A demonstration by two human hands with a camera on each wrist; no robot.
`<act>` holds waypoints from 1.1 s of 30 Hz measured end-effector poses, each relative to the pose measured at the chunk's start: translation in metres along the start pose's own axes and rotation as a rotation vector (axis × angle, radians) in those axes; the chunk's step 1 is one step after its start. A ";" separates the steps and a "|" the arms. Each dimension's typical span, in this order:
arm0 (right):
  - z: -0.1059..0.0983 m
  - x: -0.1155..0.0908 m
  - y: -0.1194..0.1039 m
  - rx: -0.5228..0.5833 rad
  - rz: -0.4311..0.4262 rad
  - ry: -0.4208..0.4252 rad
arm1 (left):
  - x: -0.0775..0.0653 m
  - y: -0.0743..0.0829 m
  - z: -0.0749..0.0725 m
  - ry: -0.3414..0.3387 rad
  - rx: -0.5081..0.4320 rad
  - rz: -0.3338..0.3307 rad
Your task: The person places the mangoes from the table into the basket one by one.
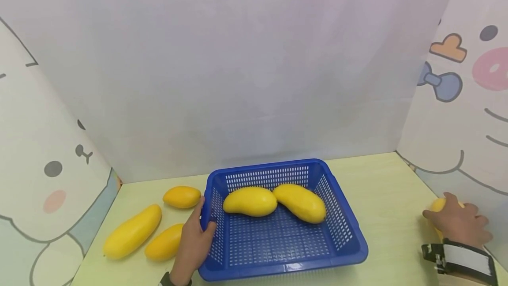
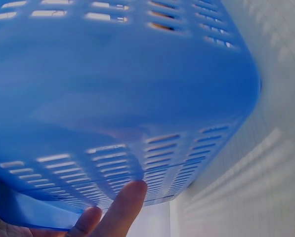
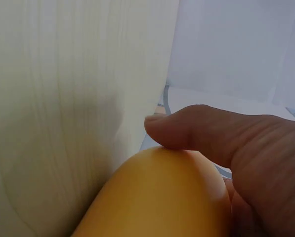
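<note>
A blue plastic basket [image 1: 278, 242] with slotted walls sits on the table, holding two yellow mangoes [image 1: 250, 201]. My left hand [image 1: 195, 239] grips its left rim, thumb over the inner side; in the left wrist view its fingers [image 2: 122, 210] lie along the slotted outer wall. At the far right my right hand [image 1: 460, 222] grips another yellow mango [image 3: 157, 197], mostly covered by the hand in the head view. The thumb [image 3: 187, 126] lies across its end in the right wrist view, with the other fingers largely hidden behind the fruit.
Left of the basket lie a long yellow mango [image 1: 132, 231] and two smaller orange-yellow mangoes [image 1: 181, 197], one partly behind my left hand. A pale wood-grain table [image 1: 385, 202] carries everything. A plain light backdrop [image 1: 246, 78] stands behind, with cartoon-printed panels [image 1: 456, 136] on both sides.
</note>
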State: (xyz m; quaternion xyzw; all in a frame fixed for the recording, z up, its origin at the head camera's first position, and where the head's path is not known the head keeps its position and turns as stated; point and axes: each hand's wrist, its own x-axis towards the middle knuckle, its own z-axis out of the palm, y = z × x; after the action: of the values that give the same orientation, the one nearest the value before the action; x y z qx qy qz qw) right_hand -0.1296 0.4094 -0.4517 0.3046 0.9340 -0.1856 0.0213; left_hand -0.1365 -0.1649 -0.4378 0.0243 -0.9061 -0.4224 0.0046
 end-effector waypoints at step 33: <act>-0.005 0.009 -0.005 -0.025 0.027 -0.014 | 0.000 -0.004 0.000 0.018 -0.013 0.027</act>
State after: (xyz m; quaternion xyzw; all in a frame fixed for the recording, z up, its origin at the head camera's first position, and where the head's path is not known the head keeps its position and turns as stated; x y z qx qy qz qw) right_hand -0.1395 0.4126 -0.4466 0.3154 0.9319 -0.1756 0.0343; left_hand -0.1366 -0.1671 -0.4405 0.0158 -0.9035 -0.4279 0.0186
